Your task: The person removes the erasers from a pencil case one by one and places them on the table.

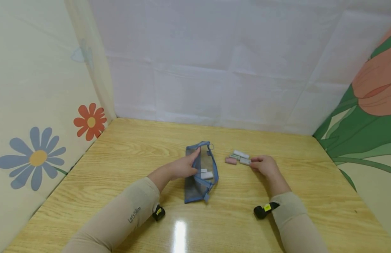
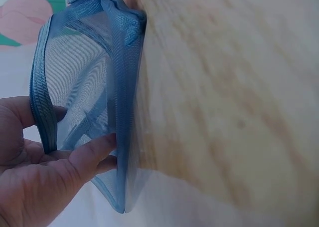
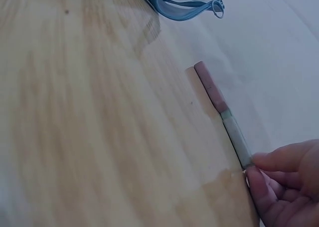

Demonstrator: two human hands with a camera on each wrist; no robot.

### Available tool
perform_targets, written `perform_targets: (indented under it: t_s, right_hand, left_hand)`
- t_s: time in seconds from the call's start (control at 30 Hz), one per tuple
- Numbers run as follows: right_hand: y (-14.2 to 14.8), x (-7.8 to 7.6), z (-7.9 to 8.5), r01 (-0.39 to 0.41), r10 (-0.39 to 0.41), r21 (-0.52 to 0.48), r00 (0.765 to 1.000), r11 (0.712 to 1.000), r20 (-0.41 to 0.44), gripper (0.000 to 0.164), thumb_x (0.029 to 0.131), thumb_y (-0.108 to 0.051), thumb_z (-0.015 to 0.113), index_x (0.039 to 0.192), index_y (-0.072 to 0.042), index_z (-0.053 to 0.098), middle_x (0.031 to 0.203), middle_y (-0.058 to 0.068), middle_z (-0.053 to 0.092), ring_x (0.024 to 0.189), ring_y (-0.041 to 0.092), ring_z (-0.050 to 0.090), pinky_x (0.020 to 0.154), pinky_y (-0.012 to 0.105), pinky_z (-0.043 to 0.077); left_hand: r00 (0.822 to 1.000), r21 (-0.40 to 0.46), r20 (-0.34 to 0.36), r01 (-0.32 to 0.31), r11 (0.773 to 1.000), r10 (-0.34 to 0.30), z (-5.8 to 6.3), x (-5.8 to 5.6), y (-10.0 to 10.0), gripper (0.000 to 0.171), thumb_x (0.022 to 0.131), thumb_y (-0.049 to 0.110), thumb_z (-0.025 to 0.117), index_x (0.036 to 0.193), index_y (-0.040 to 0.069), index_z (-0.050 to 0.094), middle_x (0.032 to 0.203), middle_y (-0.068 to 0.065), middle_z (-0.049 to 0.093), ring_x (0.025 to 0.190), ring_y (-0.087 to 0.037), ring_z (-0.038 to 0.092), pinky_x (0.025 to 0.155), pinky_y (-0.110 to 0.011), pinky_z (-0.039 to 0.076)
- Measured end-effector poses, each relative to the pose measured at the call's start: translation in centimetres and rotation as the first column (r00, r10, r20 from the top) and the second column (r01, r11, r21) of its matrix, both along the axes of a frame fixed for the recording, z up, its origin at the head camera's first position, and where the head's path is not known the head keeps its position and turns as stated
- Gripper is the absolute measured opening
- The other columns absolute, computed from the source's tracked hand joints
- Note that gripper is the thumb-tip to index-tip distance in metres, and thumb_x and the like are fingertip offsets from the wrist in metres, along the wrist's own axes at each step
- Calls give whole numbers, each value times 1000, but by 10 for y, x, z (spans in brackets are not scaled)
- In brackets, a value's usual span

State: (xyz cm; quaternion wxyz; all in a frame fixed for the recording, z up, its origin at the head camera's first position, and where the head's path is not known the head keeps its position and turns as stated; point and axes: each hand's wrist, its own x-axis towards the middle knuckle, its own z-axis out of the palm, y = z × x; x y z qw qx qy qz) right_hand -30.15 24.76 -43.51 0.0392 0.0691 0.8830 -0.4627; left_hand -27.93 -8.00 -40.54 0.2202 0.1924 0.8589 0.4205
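A blue mesh zip pouch stands on the table with its mouth spread. My left hand grips its rim; in the left wrist view, fingers lie on both sides of the blue zip band. Two white eraser-like blocks lie inside the pouch. To its right, several small blocks sit together: a white one, a greenish one, a pink one and a pale grey one. My right hand pinches the pale grey block's right end between thumb and fingertips.
The wood-grain table meets a white cloth backdrop behind. Flower-printed panels stand on the left and right sides. A zip-pull ring hangs at the pouch's end. Black wrist cameras are strapped to both forearms.
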Motion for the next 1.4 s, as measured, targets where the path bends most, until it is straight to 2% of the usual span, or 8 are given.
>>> perform_targets:
  t_s: [0.2, 0.4, 0.63, 0.8, 1.03, 1.17, 1.3, 1.4]
  right_hand:
    - [1, 0, 0, 46, -46, -100, 999, 994, 0, 32, 84, -5, 62, 111, 12, 58, 84, 8, 65, 64, 4, 58, 62, 18, 49]
    - [-5, 1, 6, 52, -55, -79, 998, 996, -40, 29, 86, -8, 60, 110, 7, 60, 97, 16, 63, 72, 8, 57, 65, 18, 48]
    - [-20, 2, 14, -45, 50, 46, 991, 998, -128, 26, 85, -12, 62, 106, 4, 64, 97, 15, 65, 77, 10, 56, 70, 21, 45]
    - [-35, 5, 19, -131, 129, -8, 981, 991, -145, 25, 86, -8, 61, 106, 8, 62, 97, 18, 65, 75, 9, 59, 70, 25, 49]
    - [-55, 8, 20, -199, 189, -95, 976, 975, -113, 28, 85, -8, 63, 108, 8, 61, 101, 20, 64, 91, 25, 61, 77, 34, 51]
    - [-67, 10, 19, -254, 239, -148, 964, 956, -115, 29, 84, -6, 64, 107, 10, 61, 99, 21, 64, 83, 19, 62, 76, 35, 52]
    - [-79, 12, 17, -319, 308, -76, 942, 945, -134, 26, 83, -6, 64, 105, 9, 62, 89, 15, 66, 76, 11, 60, 72, 30, 52]
    - [-87, 13, 15, -362, 360, 6, 923, 932, -139, 25, 82, -9, 65, 103, 4, 65, 86, 8, 66, 77, 12, 59, 71, 27, 50]
  left_hand:
    - [1000, -2, 13, 3, 1000, -3, -1, -1, -1, 86, 87, 3, 51, 147, 23, -6, 153, -7, 4, 137, -25, 10, 106, -42, 24]
    - [1000, 6, 23, -4, 1000, 4, -2, -2, -1, 89, 84, 1, 53, 147, 23, -6, 153, -7, 4, 137, -25, 10, 105, -42, 25]
    - [1000, 11, 30, -8, 1000, 8, -3, -2, 0, 95, 82, -1, 58, 147, 23, -6, 153, -6, 3, 137, -25, 11, 103, -39, 29]
    - [999, 14, 37, -6, 1000, 5, -3, -2, 1, 100, 80, 1, 63, 147, 24, -7, 153, -5, 3, 137, -25, 13, 101, -39, 31]
    - [999, 11, 42, -3, 1000, 3, -4, -3, 1, 102, 80, 4, 66, 147, 24, -7, 153, -4, 3, 136, -25, 15, 98, -37, 36]
    - [999, 9, 41, -4, 1000, 4, -4, -4, 1, 102, 79, 4, 67, 147, 25, -7, 153, -5, 4, 134, -24, 21, 89, -34, 40]
    - [999, 8, 44, -9, 1000, 9, -3, -3, 2, 102, 79, 4, 67, 147, 25, -7, 153, -6, 5, 133, -24, 25, 87, -32, 41]
    - [999, 10, 45, -14, 1000, 13, -2, -2, 2, 102, 79, 4, 67, 147, 24, -7, 153, -7, 6, 132, -25, 25, 88, -33, 41]
